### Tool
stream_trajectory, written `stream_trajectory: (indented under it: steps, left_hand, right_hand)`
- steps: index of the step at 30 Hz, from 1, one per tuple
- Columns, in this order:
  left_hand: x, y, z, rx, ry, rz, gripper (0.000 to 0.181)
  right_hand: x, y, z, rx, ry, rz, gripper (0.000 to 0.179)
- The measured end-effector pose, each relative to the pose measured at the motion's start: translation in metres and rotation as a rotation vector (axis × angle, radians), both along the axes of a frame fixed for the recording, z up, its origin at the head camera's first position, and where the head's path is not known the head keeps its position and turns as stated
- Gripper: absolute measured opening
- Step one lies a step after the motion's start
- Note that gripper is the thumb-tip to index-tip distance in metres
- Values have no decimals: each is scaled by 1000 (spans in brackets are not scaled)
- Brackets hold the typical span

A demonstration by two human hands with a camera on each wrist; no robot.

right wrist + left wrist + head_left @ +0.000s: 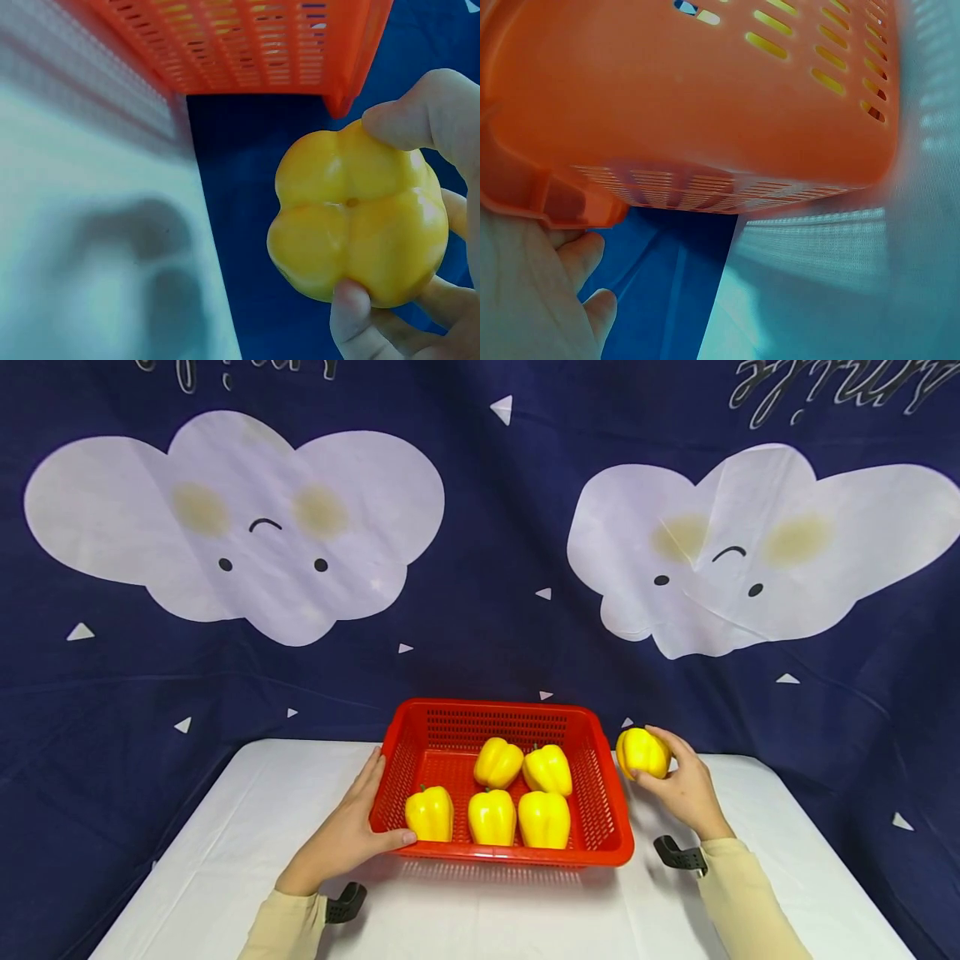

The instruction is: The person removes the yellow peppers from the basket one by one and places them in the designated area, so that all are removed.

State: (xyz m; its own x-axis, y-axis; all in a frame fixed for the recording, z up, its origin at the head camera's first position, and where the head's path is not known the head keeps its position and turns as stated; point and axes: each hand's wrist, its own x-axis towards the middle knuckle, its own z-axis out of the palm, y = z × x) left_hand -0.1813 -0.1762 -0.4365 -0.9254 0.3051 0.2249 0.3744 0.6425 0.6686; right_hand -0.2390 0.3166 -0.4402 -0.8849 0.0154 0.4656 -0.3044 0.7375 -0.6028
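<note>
My right hand [686, 789] grips a yellow bell pepper [643, 753] between thumb and fingers, just outside the right side of a red plastic basket [517, 855]. In the right wrist view, the lobed underside of this bell pepper [352, 217] faces the camera, with fingertips around its edge. My left hand [347, 835] rests against the basket's front left corner, thumb along the front rim and fingers fairly straight beside the left rim. Inside the basket are several more yellow bell peppers, among them one at the front left [430, 814] and one at the back [498, 763].
The basket stands on a white-covered table [217, 827]. Directly behind the table hangs a dark blue cloth [495, 568] printed with pale clouds. A black wrist device shows by the left sleeve [288, 927] and another by the right sleeve [746, 893].
</note>
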Motion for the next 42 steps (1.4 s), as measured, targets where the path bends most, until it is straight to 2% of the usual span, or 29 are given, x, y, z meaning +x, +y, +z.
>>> stream_trajectory:
  steps: [8,15,21,26,34,42]
  left_hand:
    - [0,0,0,-1,-14,1,120]
    - [0,-1,-1,-5,-12,0,120]
    - [0,0,-1,-1,-13,1,120]
    - [0,-1,-1,-1,-6,-2,120]
    - [0,-1,-1,-4,3,-3,120]
    - [-1,-1,-2,5,-5,-2,120]
  right_hand:
    - [-6,7,-9,17,-33,23,70]
    - [-11,14,-18,7,-102,66,71]
    - [-15,19,-25,10,-179,69,74]
    - [-16,21,-26,12,-234,70,76]
    - [-16,23,-27,12,-274,89,77]
    - [-18,24,-25,28,-336,123,91]
